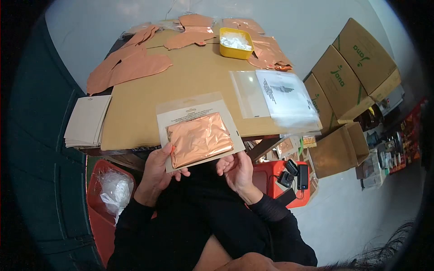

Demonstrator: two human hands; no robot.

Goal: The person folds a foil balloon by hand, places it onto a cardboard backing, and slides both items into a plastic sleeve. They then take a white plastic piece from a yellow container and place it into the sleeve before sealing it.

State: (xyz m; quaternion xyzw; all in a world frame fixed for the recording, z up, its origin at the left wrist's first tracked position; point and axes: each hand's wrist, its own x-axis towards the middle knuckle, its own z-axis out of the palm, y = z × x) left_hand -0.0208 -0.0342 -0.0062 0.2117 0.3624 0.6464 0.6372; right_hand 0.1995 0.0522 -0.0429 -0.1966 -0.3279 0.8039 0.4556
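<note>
My left hand (pixel 158 168) is closed on the lower left edge of a packaged foil balloon (pixel 201 140), thumb on the front and fingers beneath. The balloon is a folded, shiny copper square lying against a pale printed card inside a clear bag with a hang hole at its top. At the lower right edge of the package is my right hand (pixel 238 171), palm up with curled fingers. Its fingertips touch the package edge and are partly hidden behind it. The package is tilted toward me over the front edge of the cardboard-topped table (pixel 131 108).
Flat copper foil balloons (pixel 131 65) lie along the table's back and left. A yellow tub (pixel 236 52) holds white bits. Clear bags (pixel 287 97) lie right, pale cards (pixel 86 119) left. Below are a red basket (pixel 92 194) and red stool (pixel 266 180); cartons (pixel 337 77) stand right.
</note>
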